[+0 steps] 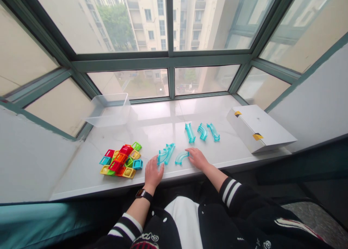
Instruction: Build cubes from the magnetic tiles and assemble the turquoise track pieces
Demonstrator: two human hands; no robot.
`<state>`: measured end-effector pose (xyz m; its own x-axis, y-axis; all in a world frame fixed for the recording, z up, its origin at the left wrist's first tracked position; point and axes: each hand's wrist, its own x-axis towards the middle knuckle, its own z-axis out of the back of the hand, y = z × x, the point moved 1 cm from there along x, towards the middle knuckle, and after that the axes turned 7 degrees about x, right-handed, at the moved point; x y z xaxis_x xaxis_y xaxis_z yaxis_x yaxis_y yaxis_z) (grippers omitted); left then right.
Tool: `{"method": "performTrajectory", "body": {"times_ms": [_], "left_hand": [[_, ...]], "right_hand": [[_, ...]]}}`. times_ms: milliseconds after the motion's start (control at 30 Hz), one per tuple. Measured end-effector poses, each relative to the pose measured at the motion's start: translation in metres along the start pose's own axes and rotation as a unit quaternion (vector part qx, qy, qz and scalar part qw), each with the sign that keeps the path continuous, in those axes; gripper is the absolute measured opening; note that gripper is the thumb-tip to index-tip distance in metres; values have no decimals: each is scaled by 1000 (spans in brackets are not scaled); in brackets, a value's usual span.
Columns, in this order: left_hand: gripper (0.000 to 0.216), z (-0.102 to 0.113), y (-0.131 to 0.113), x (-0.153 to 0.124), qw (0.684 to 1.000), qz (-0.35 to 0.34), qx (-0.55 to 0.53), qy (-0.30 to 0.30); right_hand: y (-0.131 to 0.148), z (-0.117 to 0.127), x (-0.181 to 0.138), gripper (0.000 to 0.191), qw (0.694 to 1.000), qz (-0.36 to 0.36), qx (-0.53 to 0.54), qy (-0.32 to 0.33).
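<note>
Several translucent turquoise toy track pieces (170, 154) lie close together on the white sill, some overlapping. My left hand (153, 171), with a dark watch on its wrist, is at their left end, thumb and fingers closed around the edge of a curved piece. To the right, a separate curved turquoise track piece (179, 157) lies on the sill. My right hand (198, 158) pinches its right end with the fingertips. Parts of the pieces under my fingers are hidden.
Farther back are a straight track piece (190, 133), a curved one (202, 131) and another turquoise piece (213, 132). Colourful plastic blocks (121, 161) are heaped at left. A clear plastic bin (108, 111) stands behind them. At right sits a white box (261, 127). Windows enclose the sill (217, 152).
</note>
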<state>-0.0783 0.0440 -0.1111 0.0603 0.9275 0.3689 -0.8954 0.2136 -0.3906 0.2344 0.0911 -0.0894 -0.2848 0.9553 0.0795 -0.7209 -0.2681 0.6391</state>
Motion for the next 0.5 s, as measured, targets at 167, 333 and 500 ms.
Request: {"method": "performTrajectory", "body": {"times_ms": [167, 333, 500], "left_hand": [[54, 0, -1, 1, 1000, 7, -5, -2], [54, 1, -2, 1, 1000, 8, -7, 0], [53, 1, -2, 0, 1000, 8, -5, -4]], "right_hand": [[-7, 9, -11, 47, 999, -25, -23, -20], [-20, 16, -29, 45, 997, -62, -9, -48], [-28, 18, -45, 38, 997, -34, 68, -30]]}}
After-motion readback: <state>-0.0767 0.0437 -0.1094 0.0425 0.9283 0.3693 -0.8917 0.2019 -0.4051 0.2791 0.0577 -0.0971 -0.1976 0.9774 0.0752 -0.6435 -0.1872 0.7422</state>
